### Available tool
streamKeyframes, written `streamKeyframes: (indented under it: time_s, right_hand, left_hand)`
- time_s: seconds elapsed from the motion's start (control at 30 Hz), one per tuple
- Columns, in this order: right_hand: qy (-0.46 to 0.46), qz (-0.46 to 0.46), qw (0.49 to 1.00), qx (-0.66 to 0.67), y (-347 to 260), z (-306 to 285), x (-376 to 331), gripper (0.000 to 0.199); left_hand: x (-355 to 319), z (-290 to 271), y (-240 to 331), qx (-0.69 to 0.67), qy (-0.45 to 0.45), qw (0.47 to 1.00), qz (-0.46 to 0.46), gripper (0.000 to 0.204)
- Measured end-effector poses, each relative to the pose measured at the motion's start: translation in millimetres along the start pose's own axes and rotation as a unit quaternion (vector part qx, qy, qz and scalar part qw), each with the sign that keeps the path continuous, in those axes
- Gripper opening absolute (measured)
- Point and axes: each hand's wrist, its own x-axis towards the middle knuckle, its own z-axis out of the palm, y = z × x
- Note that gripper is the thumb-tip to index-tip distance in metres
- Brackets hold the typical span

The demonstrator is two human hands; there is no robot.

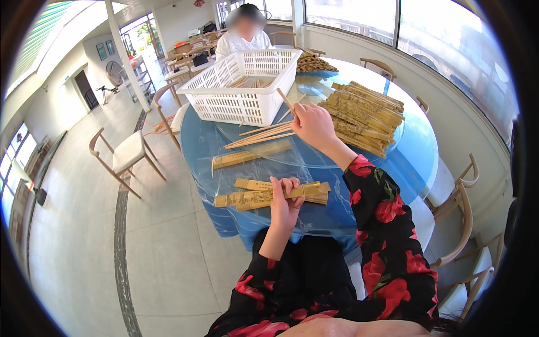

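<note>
My left hand (285,203) is closed around a gold-brown paper chopstick sleeve (233,199) near the table's front edge. More such sleeves (251,184) lie under and beside it. Raised above the table, my right hand (314,128) pinches wooden chopsticks (284,100) that point up and away; whether one or two cannot be told. Several loose chopsticks (261,135) lie fanned to the left of that hand. Between them and my left hand rests a gold-brown sleeve packet (252,155). A large pile of printed sleeves (365,115) is stacked to the right of my right hand.
A white slotted plastic basket (233,106) with chopsticks inside stands at the table's far left. Another brown pile (315,62) lies beyond it. A person (245,36) sits across the round blue-covered table (418,160). Wooden chairs (130,153) stand around.
</note>
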Motion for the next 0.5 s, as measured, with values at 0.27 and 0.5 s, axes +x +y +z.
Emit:
streamKeyframes:
  time_s: [0.27, 0.5]
  right_hand:
    - [0.013, 0.301, 0.663, 0.685, 70, -60, -92, 0.025]
    - [0.019, 0.350, 0.533, 0.770, 65, -51, -141, 0.014]
  left_hand:
    - [-5, -10, 9, -0.042, 0.013, 0.998, 0.042, 0.051]
    - [-11, -11, 9, -0.030, 0.042, 0.992, 0.114, 0.046]
